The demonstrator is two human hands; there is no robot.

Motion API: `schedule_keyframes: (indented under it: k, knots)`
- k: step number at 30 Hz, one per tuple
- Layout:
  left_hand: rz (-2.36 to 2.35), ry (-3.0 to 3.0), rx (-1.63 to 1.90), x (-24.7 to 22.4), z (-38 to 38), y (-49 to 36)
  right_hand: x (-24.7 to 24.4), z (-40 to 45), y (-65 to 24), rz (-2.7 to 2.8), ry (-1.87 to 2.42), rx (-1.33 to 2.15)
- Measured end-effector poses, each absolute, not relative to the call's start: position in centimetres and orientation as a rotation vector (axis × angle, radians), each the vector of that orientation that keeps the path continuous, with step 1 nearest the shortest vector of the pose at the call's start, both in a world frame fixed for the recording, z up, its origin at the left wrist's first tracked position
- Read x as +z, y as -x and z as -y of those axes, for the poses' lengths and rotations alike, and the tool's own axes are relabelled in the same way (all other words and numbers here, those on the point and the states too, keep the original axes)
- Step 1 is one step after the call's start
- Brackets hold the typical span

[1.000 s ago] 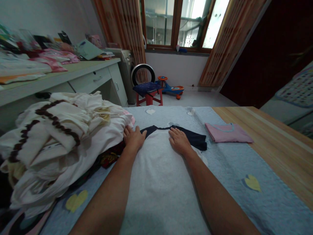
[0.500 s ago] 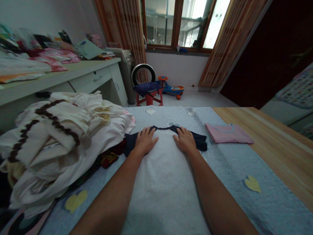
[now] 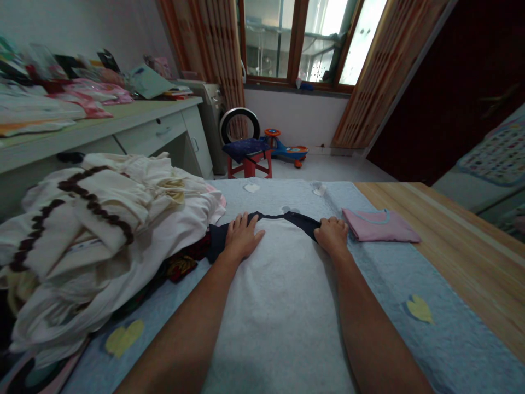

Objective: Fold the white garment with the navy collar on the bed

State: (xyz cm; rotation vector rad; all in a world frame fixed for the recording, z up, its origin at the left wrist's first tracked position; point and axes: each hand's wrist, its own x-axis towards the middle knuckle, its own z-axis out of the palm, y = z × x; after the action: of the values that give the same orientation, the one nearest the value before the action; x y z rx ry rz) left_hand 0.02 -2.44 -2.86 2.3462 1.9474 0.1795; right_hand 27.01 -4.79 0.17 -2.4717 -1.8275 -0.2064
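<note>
A T-shirt (image 3: 283, 284) with a pale grey body and dark navy sleeves and collar lies spread out, collar away from me. My left hand (image 3: 243, 238) rests flat on its left shoulder with the fingers apart, part of the left sleeve showing beyond it. My right hand (image 3: 332, 235) is on the right sleeve, its fingers curled over the dark cloth and hiding most of that sleeve. Just beyond my right hand lies a folded pink garment (image 3: 383, 227) with a light blue neckline.
A heap of cream clothes (image 3: 102, 219) with brown trim fills the left side. A blue cover (image 3: 381, 284) with yellow hearts lies over the wooden table (image 3: 471, 251). Behind stand a red stool (image 3: 250, 167), a toy car (image 3: 289, 150) and a cluttered desk (image 3: 156, 128).
My right hand has slid rightward from the T-shirt's shoulder out along the sleeve, and its fingers have curled. My left hand has stayed in place.
</note>
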Motion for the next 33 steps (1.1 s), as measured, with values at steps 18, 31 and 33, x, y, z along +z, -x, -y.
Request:
schedule_keyframes:
  k: [18,31,33]
  knots:
    - [-1.984,-2.338,0.153,-2.6,2.6,-0.4,2.0,5.1,-30.1,1.859,2.463,-0.037]
    - [-1.996,-2.338,0.202,-3.0,2.4,-0.5,1.5,5.4,-26.8,1.547,2.189,-0.355]
    - [-1.993,-2.346,0.214,-3.1,2.4,-0.4,1.2,5.4,-24.7,1.76,2.077,-0.242]
